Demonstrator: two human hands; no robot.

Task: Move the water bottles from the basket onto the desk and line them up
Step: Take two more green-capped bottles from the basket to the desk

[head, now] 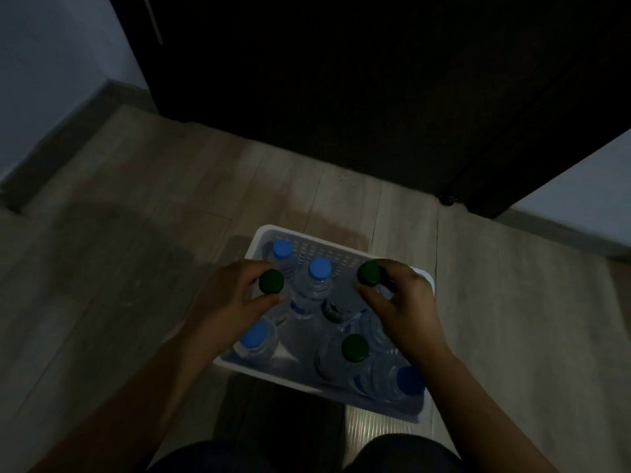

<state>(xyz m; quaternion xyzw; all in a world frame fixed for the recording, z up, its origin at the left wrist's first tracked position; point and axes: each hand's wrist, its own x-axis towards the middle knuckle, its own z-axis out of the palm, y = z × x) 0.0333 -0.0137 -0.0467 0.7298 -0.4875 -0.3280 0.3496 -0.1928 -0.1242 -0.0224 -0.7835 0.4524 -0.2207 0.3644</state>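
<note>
Water bottles (319, 278) stand packed upright in a white basket (259, 373) on the floor (136, 199); left hand (225, 302) fingers (269, 301) curl round one green-capped bottle (271, 281) by the basket's left wall; right hand (403, 308) grips another green-capped bottle (369, 273) by its right wall, likely to lift two at once.

Single head view, steeply downward, close above basket (307, 235) on floor (136, 199)

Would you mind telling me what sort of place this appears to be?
Probably a dim room in a home or office: pale plank floor, a wall with a skirting board, and a dark door or cabinet front. The white basket of water bottles sits on that floor.
</note>
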